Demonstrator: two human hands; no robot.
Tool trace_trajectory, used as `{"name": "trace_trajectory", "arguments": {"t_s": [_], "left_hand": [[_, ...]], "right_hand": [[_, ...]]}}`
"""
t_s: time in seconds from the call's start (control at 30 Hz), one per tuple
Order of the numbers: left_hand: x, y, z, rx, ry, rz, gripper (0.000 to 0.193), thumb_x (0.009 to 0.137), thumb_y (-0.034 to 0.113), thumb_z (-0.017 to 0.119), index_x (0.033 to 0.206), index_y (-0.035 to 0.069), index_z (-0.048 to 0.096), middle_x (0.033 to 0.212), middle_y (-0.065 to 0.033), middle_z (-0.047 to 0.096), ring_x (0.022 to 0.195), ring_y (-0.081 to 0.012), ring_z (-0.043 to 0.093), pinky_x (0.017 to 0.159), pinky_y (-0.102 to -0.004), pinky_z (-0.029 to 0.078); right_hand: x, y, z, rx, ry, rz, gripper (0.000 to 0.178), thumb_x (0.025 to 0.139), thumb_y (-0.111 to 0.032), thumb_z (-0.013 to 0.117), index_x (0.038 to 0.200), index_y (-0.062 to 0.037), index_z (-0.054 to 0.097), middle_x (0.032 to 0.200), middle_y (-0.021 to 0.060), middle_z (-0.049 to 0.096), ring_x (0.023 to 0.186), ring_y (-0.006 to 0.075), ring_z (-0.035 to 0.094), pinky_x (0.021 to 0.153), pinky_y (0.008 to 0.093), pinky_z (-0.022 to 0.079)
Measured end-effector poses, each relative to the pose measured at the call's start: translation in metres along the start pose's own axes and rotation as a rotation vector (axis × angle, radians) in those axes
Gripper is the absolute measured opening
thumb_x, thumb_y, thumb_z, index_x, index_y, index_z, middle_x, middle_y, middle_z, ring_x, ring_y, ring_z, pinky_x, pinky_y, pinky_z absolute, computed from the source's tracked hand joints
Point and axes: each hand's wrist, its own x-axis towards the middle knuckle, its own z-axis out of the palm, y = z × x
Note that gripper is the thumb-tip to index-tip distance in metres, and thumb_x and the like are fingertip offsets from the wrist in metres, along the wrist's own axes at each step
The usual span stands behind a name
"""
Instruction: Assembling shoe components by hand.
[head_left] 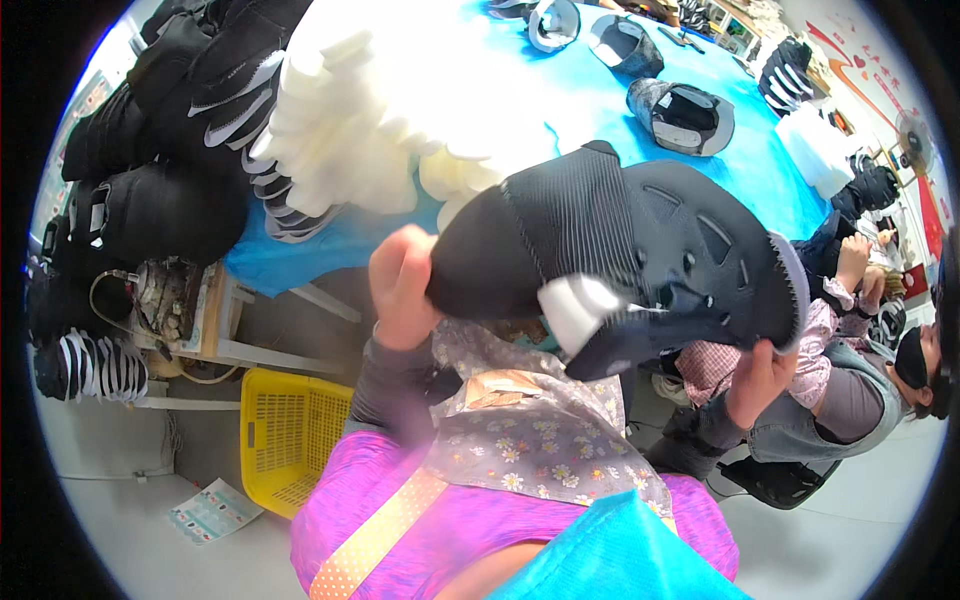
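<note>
A black shoe upper (590,215) with a ribbed panel and cut-out slots is stretched out in front of me, above the near edge of the table. Its pale, stitched edge curves along the right end. My left hand (400,285) pinches the rounded black end at the left. At the lower right, my right hand (760,385) grips the edge beside the pale rim. A small white piece (580,308), blurred, shows at the upper's opening. The fingers behind the upper are partly hidden.
A blue-covered table (770,165) carries a heap of white padded pieces (345,125) and several grey-black uppers (683,115). Stacked black uppers (170,210) fill the left. Below sits a yellow basket (285,435). A co-worker (850,400) sits close on the right.
</note>
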Motion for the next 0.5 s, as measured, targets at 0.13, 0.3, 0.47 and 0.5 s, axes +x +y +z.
{"name": "trace_trajectory", "arguments": {"t_s": [0.13, 0.3, 0.47, 0.5], "left_hand": [[0.016, 0.013, -0.005, -0.586, -1.099, 0.299, 0.045, 0.088, 0.043, 0.071, 0.066, 0.005, 0.063, 0.058, -0.002, 0.06, 0.04, -0.0186, 0.049, 0.044, -0.0314, 0.038], [0.001, -0.009, 0.01, -0.022, -0.588, 0.045, 0.056, 0.08, 0.033, 0.078, 0.119, 0.0, 0.055, 0.127, -0.0223, 0.054, 0.121, -0.0258, 0.052, 0.092, -0.0407, 0.047], [-0.026, -0.019, 0.046, 0.099, -0.913, -0.179, 0.078, 0.079, 0.029, 0.081, 0.141, 0.003, 0.039, 0.13, -0.0127, 0.053, 0.119, -0.0197, 0.051, 0.098, -0.0359, 0.043], [-0.032, -0.03, 0.05, 0.031, -0.823, -0.199, 0.076, 0.081, 0.029, 0.08, 0.139, 0.002, 0.038, 0.118, -0.0109, 0.059, 0.109, -0.0164, 0.055, 0.095, -0.034, 0.044]], "right_hand": [[-0.003, 0.021, 0.016, 0.555, 0.289, 0.083, 0.036, 0.095, -0.025, 0.06, 0.113, 0.0064, 0.059, 0.114, 0.0124, 0.063, 0.101, 0.021, 0.06, 0.093, 0.0349, 0.047], [-0.006, 0.053, 0.002, 0.596, 0.353, 0.19, 0.032, 0.1, -0.026, 0.056, 0.105, 0.0046, 0.062, 0.105, 0.011, 0.066, 0.091, 0.0199, 0.063, 0.084, 0.0329, 0.051], [0.008, 0.066, 0.025, 0.61, 0.188, 0.354, 0.032, 0.1, -0.027, 0.055, 0.104, 0.0045, 0.062, 0.103, 0.0106, 0.067, 0.09, 0.0194, 0.063, 0.083, 0.0324, 0.051], [0.006, 0.066, 0.029, 0.623, 0.159, 0.376, 0.032, 0.1, -0.027, 0.055, 0.104, 0.0045, 0.062, 0.103, 0.0106, 0.067, 0.089, 0.0193, 0.063, 0.083, 0.0323, 0.051]]}}
